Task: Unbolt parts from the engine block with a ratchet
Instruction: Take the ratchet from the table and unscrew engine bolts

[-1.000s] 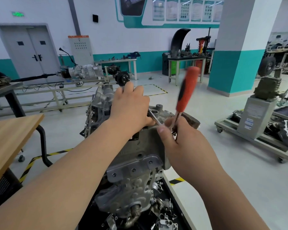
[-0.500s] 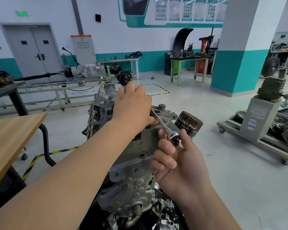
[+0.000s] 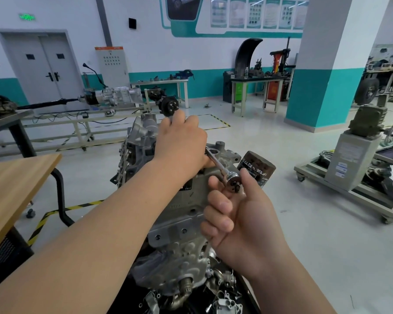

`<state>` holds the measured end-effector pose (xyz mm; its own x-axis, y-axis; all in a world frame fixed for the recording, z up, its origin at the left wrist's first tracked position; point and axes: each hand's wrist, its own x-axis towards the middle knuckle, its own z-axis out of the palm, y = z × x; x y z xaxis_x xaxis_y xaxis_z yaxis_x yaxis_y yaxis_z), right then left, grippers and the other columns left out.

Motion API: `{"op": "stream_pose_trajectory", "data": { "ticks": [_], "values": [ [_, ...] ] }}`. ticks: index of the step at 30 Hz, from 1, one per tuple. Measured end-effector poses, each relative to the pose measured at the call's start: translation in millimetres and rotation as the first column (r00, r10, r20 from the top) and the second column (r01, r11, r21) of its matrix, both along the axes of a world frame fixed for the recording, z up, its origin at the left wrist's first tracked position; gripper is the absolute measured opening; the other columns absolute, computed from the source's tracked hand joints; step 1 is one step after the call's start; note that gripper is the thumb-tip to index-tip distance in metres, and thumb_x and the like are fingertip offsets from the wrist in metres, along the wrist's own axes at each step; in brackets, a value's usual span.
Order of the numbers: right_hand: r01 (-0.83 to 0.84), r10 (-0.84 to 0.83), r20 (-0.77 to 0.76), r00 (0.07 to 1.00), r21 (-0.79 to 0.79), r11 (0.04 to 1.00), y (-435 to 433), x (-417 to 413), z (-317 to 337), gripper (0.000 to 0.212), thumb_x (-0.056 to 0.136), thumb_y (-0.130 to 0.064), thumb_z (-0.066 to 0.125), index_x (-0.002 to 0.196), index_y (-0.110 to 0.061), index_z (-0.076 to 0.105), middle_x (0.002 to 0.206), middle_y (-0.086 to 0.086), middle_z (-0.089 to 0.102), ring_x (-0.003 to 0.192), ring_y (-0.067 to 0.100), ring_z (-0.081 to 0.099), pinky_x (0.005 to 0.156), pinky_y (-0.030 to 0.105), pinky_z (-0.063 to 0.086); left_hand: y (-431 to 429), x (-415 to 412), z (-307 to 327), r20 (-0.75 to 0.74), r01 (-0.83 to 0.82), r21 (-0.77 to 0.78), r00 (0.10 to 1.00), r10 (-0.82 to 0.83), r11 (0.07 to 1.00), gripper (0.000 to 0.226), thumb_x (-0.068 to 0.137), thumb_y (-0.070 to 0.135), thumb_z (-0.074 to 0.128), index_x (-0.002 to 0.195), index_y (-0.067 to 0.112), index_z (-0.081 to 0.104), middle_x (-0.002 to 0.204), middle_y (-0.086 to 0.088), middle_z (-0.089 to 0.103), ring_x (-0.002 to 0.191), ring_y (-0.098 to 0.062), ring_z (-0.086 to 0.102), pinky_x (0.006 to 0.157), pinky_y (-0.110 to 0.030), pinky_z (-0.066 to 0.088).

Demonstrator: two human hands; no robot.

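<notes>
Head view: engine block [image 3: 186, 214] centre frame. Right hand [image 3: 241, 223] at 5 o'clock curled round ratchet [image 3: 233, 181], handle hidden. Extension bar [image 3: 217, 164] run toward 11 o'clock under left hand [image 3: 182, 143], cupped there, likely to steady socket; its grip cannot be told.

Both the left hand [image 3: 182, 141] and the right hand [image 3: 238, 214] are bare, on bare forearms [image 3: 100, 234], with short-trimmed fingernails [image 3: 225, 204].
</notes>
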<state>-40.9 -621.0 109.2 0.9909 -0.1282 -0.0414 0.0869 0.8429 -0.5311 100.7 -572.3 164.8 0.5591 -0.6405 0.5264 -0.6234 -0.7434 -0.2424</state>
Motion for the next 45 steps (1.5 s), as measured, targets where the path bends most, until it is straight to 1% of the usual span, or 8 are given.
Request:
{"op": "stream_pose_trajectory", "data": {
  "ticks": [7, 15, 18, 26, 32, 38, 43, 45],
  "values": [
    [0.24, -0.472, 0.027, 0.881, -0.886, 0.397, -19.6, -2.0, 6.9, 0.046, 0.098, -0.039, 0.043, 0.06, -0.02, 0.062, 0.051, 0.003, 0.059, 0.041, 0.016, 0.052, 0.047, 0.026, 0.042, -0.7, -3.0, 3.9, -0.018, -0.023, 0.046, 1.0, 0.024, 0.999, 0.052, 0.078, 0.061, 0.062, 0.114, 0.025, 0.066, 0.108, 0.0, 0.047, 0.113, -0.027, 0.032, 0.092, -0.042, 0.031],
    [0.123, -0.498, 0.396, 0.771, -0.86, -0.495, -12.8, -0.4, 15.9, 0.008, 0.09, -0.037, 0.038, 0.094, -0.034, 0.031, 0.057, -0.011, 0.047, 0.048, 0.002, 0.042, 0.043, 0.026, 0.024, -0.2, -2.6, 1.4, -0.001, -0.03, 0.037, 1.0, 0.03, 0.999, 0.051, 0.075, 0.064, 0.062, 0.105, 0.024, 0.067, 0.092, 0.003, 0.031, 0.108, -0.025, 0.032, 0.089, -0.041, 0.03],
    [0.187, -0.505, 0.382, 0.774, -0.9, -0.394, -16.2, 3.7, 11.7, 0.011, 0.091, -0.04, 0.036, 0.092, -0.03, 0.041, 0.064, -0.011, 0.053, 0.056, 0.003, 0.048, 0.048, 0.027, 0.034, -0.1, -2.3, 1.2, -0.001, -0.022, 0.026, 1.0, 0.022, 0.999, 0.053, 0.074, 0.065, 0.062, 0.108, 0.025, 0.066, 0.095, 0.002, 0.035, 0.107, -0.025, 0.032, 0.089, -0.041, 0.03],
    [0.306, -0.456, 0.035, 0.889, -0.788, 0.535, -15.7, 6.4, 4.7, 0.037, 0.103, -0.043, 0.036, 0.097, -0.018, 0.062, 0.058, -0.002, 0.064, 0.037, 0.018, 0.048, 0.04, 0.022, 0.039, 1.0, -1.5, 0.3, 0.002, -0.008, 0.001, 1.0, 0.008, 1.0, 0.051, 0.075, 0.059, 0.064, 0.111, 0.023, 0.062, 0.098, 0.002, 0.036, 0.107, -0.025, 0.031, 0.089, -0.04, 0.029],
    [0.164, -0.165, 0.001, 0.986, -0.068, 0.984, -0.8, 8.2, 3.1, 0.042, 0.102, -0.041, 0.035, 0.115, -0.005, 0.052, 0.063, 0.003, 0.056, 0.031, 0.013, 0.033, 0.038, 0.024, 0.036, -0.1, -1.2, -1.5, 0.026, -0.015, -0.007, 1.0, 0.015, 1.0, 0.048, 0.078, 0.056, 0.065, 0.112, 0.022, 0.061, 0.11, -0.001, 0.046, 0.11, -0.026, 0.03, 0.09, -0.04, 0.029],
    [-0.028, -0.036, 0.162, 0.986, 0.376, 0.926, 1.6, 4.5, -0.4, 0.041, 0.086, -0.034, 0.043, 0.106, 0.0, 0.054, 0.065, -0.001, 0.059, 0.027, 0.007, 0.035, 0.035, 0.019, 0.036, -0.6, -1.4, -0.5, 0.025, -0.023, -0.009, 0.999, 0.023, 1.0, 0.042, 0.081, 0.051, 0.063, 0.112, 0.024, 0.063, 0.113, -0.001, 0.047, 0.11, -0.027, 0.031, 0.088, -0.039, 0.028],
    [0.184, -0.207, -0.066, 0.976, -0.262, 0.948, -9.5, 9.7, 1.0, 0.033, 0.098, -0.03, 0.035, 0.092, -0.008, 0.06, 0.057, 0.001, 0.052, 0.033, 0.014, 0.031, 0.04, 0.023, 0.032, 0.1, -2.0, -0.4, 0.029, -0.023, -0.001, 0.999, 0.023, 1.0, 0.044, 0.079, 0.052, 0.065, 0.112, 0.024, 0.065, 0.112, -0.001, 0.047, 0.112, -0.027, 0.032, 0.09, -0.04, 0.029],
    [0.222, -0.416, -0.071, 0.907, -0.758, 0.613, -14.9, 7.2, 10.6, 0.035, 0.096, -0.026, 0.038, 0.08, -0.007, 0.062, 0.056, 0.005, 0.054, 0.037, 0.018, 0.037, 0.043, 0.024, 0.032, -0.1, -2.9, -0.8, 0.029, -0.02, 0.008, 0.999, 0.02, 1.0, 0.045, 0.078, 0.053, 0.065, 0.112, 0.023, 0.065, 0.111, -0.001, 0.047, 0.112, -0.027, 0.032, 0.091, -0.041, 0.03]
  ]
}}
